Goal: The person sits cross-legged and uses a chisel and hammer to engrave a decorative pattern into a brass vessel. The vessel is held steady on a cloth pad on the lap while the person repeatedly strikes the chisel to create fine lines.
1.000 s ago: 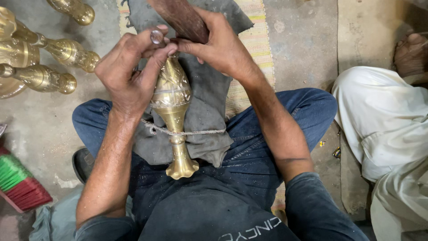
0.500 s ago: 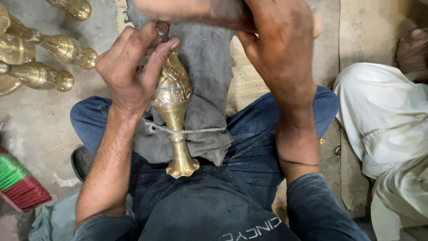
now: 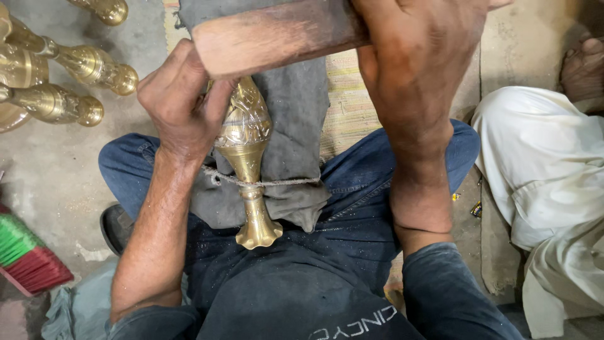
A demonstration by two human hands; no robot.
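Shiny engraved brass vase (image 3: 244, 135) w/ rough twine, matt grey cloth (image 3: 296, 107), worn wooden mallet (image 3: 277, 34).

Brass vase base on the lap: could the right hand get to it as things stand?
Probably not at once. The right hand is full, gripping a wooden mallet above the brass vase. The flared base itself lies uncovered, with only the string crossing the stem above it.

A: What colour is the vase (image 3: 244, 141) showing?
B: It is showing golden brass, with an engraved leaf pattern on its upper body; a beige string (image 3: 264, 183) is crossing its neck.
A: And around the vase?
B: Behind it, a grey cloth (image 3: 296, 107) is lying; above it, a reddish-brown wooden mallet (image 3: 277, 34); left of it, plain golden vases (image 3: 69, 82) and a green-and-red brush (image 3: 28, 258).
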